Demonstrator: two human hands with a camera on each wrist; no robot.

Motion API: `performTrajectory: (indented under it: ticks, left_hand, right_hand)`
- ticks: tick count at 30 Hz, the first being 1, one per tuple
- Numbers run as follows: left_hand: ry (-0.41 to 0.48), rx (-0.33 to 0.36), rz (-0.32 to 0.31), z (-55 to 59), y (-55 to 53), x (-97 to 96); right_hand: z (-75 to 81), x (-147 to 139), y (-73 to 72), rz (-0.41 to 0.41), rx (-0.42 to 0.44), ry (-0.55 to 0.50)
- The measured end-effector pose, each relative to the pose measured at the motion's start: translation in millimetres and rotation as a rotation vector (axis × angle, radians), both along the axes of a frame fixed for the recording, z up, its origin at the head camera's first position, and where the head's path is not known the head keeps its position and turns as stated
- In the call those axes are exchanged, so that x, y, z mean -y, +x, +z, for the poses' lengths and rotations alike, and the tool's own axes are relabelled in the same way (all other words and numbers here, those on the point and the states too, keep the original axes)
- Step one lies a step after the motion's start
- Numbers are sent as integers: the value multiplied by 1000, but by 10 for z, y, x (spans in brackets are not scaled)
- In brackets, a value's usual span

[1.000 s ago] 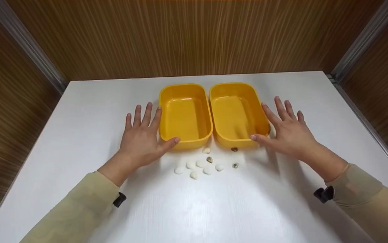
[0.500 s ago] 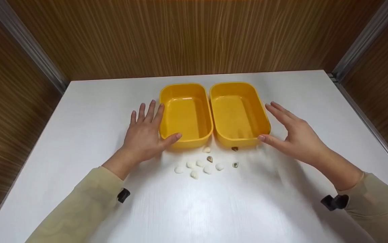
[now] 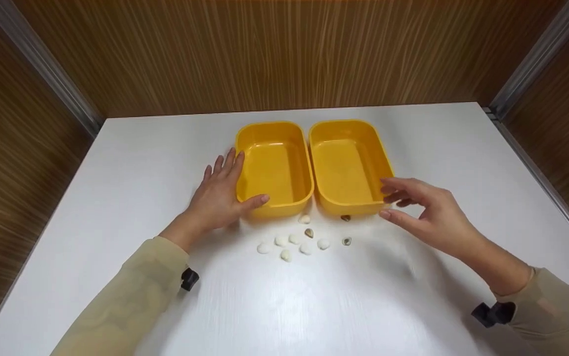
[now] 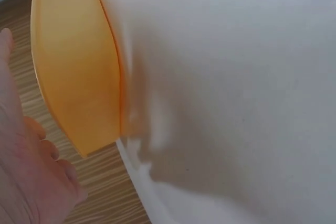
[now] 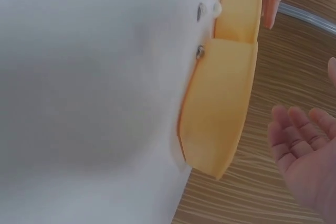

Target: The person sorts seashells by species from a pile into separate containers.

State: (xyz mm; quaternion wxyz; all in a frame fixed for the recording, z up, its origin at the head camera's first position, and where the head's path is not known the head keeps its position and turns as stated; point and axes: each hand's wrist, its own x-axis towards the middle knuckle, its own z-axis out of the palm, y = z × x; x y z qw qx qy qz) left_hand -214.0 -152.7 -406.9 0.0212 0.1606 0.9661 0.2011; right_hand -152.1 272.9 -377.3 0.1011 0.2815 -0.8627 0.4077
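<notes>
Two yellow rectangular boxes stand side by side on the white table, the left box (image 3: pixel 274 205) and the right box (image 3: pixel 351 205). My left hand (image 3: pixel 217 198) is at the left box's outer side, fingers straight, thumb reaching over its near corner. Over the near right corner of the right box, my right hand (image 3: pixel 430 212) has loosely bent fingers and a thumb held apart, with nothing between them. In front of the boxes lie several small pale rounded pieces (image 3: pixel 285 255) that look like shells. Among them are a few dark-marked ones, such as a brown piece (image 3: pixel 309 233).
Wood-grain panels (image 3: pixel 284 54) enclose the white table (image 3: pixel 284 306) at the back and both sides. Metal strips (image 3: pixel 42 59) run along the panel corners. Each sleeve carries a black clip-like device, for instance the right device (image 3: pixel 493 314).
My right hand has drawn back from the right box's side toward its near corner, and its spread fingers have bent. My left hand has shifted slightly right against the left box.
</notes>
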Motion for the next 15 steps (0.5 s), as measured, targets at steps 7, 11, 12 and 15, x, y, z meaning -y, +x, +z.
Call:
performTrajectory:
  ticks: [7, 11, 12, 15]
  left_hand:
    - [21, 73, 9, -75, -54, -8]
    - [12, 93, 6, -105, -66, -18]
    - [10, 92, 5, -109, -67, -18]
    - [8, 87, 0, -107, -62, -14]
  right_hand:
    - [-172, 110, 91, 67, 115, -41]
    - [-262, 153, 118, 101, 166, -44]
    - [-283, 163, 122, 110, 181, -47]
    - [-340, 195, 126, 129, 237, -56]
